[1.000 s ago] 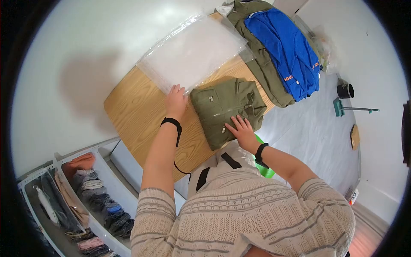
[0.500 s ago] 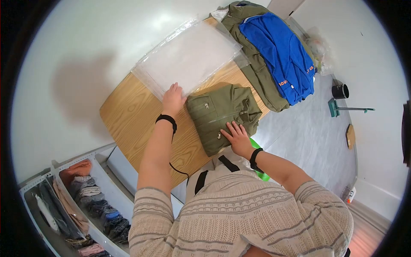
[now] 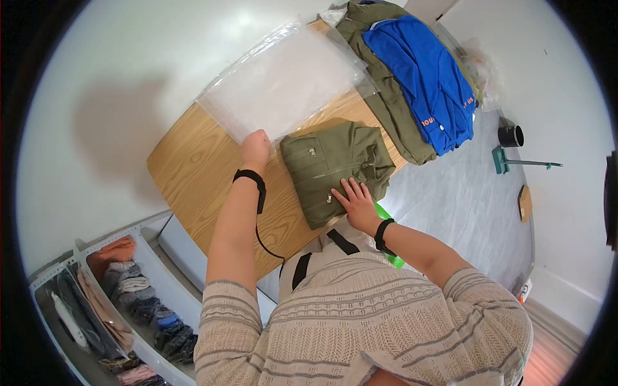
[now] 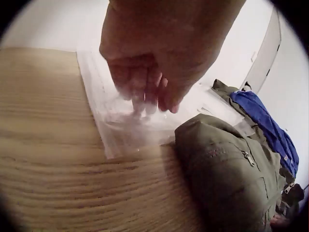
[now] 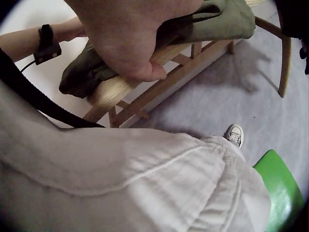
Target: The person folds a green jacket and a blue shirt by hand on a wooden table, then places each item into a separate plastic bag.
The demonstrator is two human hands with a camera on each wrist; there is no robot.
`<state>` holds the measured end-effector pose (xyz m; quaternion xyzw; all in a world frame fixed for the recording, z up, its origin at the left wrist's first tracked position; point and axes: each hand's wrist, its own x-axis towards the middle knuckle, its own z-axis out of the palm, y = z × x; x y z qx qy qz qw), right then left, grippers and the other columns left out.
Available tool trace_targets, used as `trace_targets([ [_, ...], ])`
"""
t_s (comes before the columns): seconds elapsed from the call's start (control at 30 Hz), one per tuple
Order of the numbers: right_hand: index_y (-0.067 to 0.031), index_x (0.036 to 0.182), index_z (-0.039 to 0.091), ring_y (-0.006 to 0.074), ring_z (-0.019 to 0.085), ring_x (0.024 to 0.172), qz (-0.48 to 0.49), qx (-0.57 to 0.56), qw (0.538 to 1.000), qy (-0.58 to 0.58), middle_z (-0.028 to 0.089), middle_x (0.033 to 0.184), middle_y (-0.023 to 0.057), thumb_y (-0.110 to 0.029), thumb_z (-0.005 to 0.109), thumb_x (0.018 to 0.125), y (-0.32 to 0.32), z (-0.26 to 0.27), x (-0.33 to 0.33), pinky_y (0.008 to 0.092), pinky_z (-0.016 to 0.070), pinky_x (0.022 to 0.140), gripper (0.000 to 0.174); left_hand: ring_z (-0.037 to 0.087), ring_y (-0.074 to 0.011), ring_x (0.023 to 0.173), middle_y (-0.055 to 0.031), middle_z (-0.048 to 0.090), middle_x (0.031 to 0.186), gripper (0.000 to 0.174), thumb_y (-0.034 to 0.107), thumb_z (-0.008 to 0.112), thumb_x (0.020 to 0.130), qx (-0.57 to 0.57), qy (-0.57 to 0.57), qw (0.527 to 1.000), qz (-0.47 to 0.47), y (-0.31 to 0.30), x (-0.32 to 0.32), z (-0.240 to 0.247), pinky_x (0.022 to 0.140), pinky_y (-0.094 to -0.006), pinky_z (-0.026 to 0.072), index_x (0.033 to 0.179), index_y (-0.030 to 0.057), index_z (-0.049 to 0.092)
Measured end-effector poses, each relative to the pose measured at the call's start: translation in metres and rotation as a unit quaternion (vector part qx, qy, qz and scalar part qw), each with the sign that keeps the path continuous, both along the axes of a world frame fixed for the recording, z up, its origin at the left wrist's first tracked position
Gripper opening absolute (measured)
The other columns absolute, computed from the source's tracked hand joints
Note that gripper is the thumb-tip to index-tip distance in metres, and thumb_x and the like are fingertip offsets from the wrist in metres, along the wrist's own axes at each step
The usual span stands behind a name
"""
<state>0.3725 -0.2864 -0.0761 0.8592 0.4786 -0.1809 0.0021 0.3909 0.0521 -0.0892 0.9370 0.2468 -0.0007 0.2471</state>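
Note:
A folded olive-green jacket (image 3: 315, 180) with zipped pockets lies on the wooden table (image 3: 193, 167). My right hand (image 3: 362, 211) rests on its near part, fingers spread; in the right wrist view the thumb (image 5: 153, 72) lies by the table edge. Just left of the jacket, my left hand (image 3: 255, 153) has its fingers curled at the near corner of a stack of clear plastic bags (image 3: 283, 77). The left wrist view shows its thumb and fingertips pinching the film of the bags (image 4: 118, 137).
More olive garments (image 3: 386, 109) with a blue garment (image 3: 425, 83) on top lie at the table's far right. Bins of folded clothes (image 3: 145, 289) stand at the lower left. A green stool (image 5: 280, 188) is beside my leg. A broom (image 3: 502, 161) and black bin (image 3: 510, 136) stand along the right wall.
My left hand's fingers, stretched out on the plastic bags before, have curled in at their near corner. My right hand has stayed on the jacket; the head view has shifted slightly.

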Motion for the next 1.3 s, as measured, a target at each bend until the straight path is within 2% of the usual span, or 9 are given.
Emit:
trace_targets([
  [0.17, -0.0214, 0.143, 0.024, 0.0336, 0.019, 0.135, 0.000, -0.009, 1.000, -0.006, 0.019, 0.147, 0.0143, -0.009, 0.055, 0.078, 0.002, 0.000, -0.002, 0.0507, 0.0174, 0.107, 0.073, 0.058, -0.0356, 0.075, -0.0175, 0.062, 0.078, 0.018, 0.018, 0.055, 0.082, -0.086, -0.016, 0.996, 0.013, 0.001, -0.008, -0.002, 0.066, -0.0425, 0.0465, 0.079, 0.0030, 0.064],
  [0.37, -0.0202, 0.142, 0.024, 0.0337, 0.019, 0.135, 0.001, -0.013, 1.000, -0.009, 0.020, 0.146, 0.0146, -0.011, 0.056, 0.077, 0.004, 0.000, -0.002, 0.0504, 0.0176, 0.107, 0.073, 0.058, -0.0336, 0.073, -0.0144, 0.062, 0.078, 0.016, 0.020, 0.057, 0.083, -0.028, -0.242, 0.970, 0.012, -0.006, -0.032, 0.028, 0.065, -0.0412, 0.0462, 0.079, 0.0049, 0.062],
  [0.57, -0.0198, 0.142, 0.025, 0.0341, 0.019, 0.135, 0.001, -0.010, 1.000, -0.021, 0.021, 0.146, 0.0144, -0.013, 0.059, 0.075, 0.003, -0.003, -0.004, 0.0501, 0.0175, 0.107, 0.076, 0.058, -0.0337, 0.077, -0.0152, 0.061, 0.079, 0.013, 0.016, 0.056, 0.083, 0.112, -0.132, 0.982, -0.075, -0.026, -0.106, 0.053, 0.064, -0.0420, 0.0453, 0.080, 0.0028, 0.057],
  [0.67, -0.0197, 0.142, 0.026, 0.0341, 0.020, 0.134, 0.004, -0.001, 1.000, -0.023, 0.021, 0.146, 0.0144, -0.013, 0.060, 0.073, 0.003, -0.003, -0.004, 0.0499, 0.0180, 0.107, 0.077, 0.056, -0.0356, 0.077, -0.0161, 0.058, 0.077, 0.016, 0.018, 0.054, 0.085, 0.085, -0.127, 0.987, -0.042, -0.041, -0.159, 0.052, 0.065, -0.0440, 0.0444, 0.083, 0.0017, 0.054],
  [0.73, -0.0193, 0.141, 0.027, 0.0342, 0.021, 0.134, 0.000, 0.010, 1.000, -0.027, 0.022, 0.145, 0.0152, -0.011, 0.061, 0.072, 0.004, -0.002, -0.005, 0.0500, 0.0191, 0.107, 0.078, 0.056, -0.0369, 0.079, -0.0178, 0.057, 0.076, 0.017, 0.019, 0.052, 0.087, -0.001, 0.047, 0.998, 0.031, -0.048, -0.199, 0.037, 0.067, -0.0454, 0.0438, 0.084, 0.0024, 0.052],
  [1.07, -0.0180, 0.140, 0.027, 0.0360, 0.022, 0.133, 0.001, 0.048, 0.998, -0.040, 0.023, 0.144, 0.0168, -0.007, 0.063, 0.064, 0.005, -0.011, -0.009, 0.0511, 0.0205, 0.105, 0.085, 0.057, -0.0390, 0.078, -0.0213, 0.059, 0.076, 0.021, 0.024, 0.051, 0.088, -0.081, 0.104, 0.978, 0.164, -0.101, -0.304, 0.015, 0.067, -0.0483, 0.0440, 0.089, 0.0028, 0.055],
  [1.17, -0.0184, 0.141, 0.026, 0.0360, 0.021, 0.133, 0.001, 0.032, 0.999, -0.038, 0.023, 0.144, 0.0167, -0.010, 0.065, 0.063, 0.007, -0.007, -0.010, 0.0508, 0.0206, 0.106, 0.087, 0.057, -0.0373, 0.084, -0.0211, 0.059, 0.088, 0.023, 0.025, 0.052, 0.087, -0.214, 0.085, 0.972, 0.055, -0.096, -0.293, 0.031, 0.072, -0.0454, 0.0451, 0.094, 0.0036, 0.056],
  [1.23, -0.0183, 0.142, 0.024, 0.0365, 0.018, 0.134, -0.002, 0.016, 1.000, -0.015, 0.019, 0.146, 0.0174, -0.007, 0.061, 0.069, 0.007, -0.004, -0.010, 0.0514, 0.0179, 0.107, 0.083, 0.050, -0.0354, 0.106, -0.0209, 0.052, 0.117, 0.031, 0.028, 0.054, 0.085, -0.100, -0.041, 0.993, 0.045, -0.083, -0.298, 0.015, 0.086, -0.0429, 0.0423, 0.107, 0.0063, 0.058],
  [1.3, -0.0182, 0.142, 0.024, 0.0366, 0.018, 0.134, 0.005, 0.016, 1.000, -0.024, 0.019, 0.146, 0.0174, -0.007, 0.062, 0.068, 0.006, -0.005, -0.010, 0.0511, 0.0183, 0.107, 0.083, 0.042, -0.0350, 0.116, -0.0191, 0.043, 0.128, 0.036, 0.030, 0.054, 0.085, -0.039, -0.022, 0.999, 0.016, -0.067, -0.299, 0.013, 0.093, -0.0432, 0.0372, 0.114, 0.0088, 0.055],
])
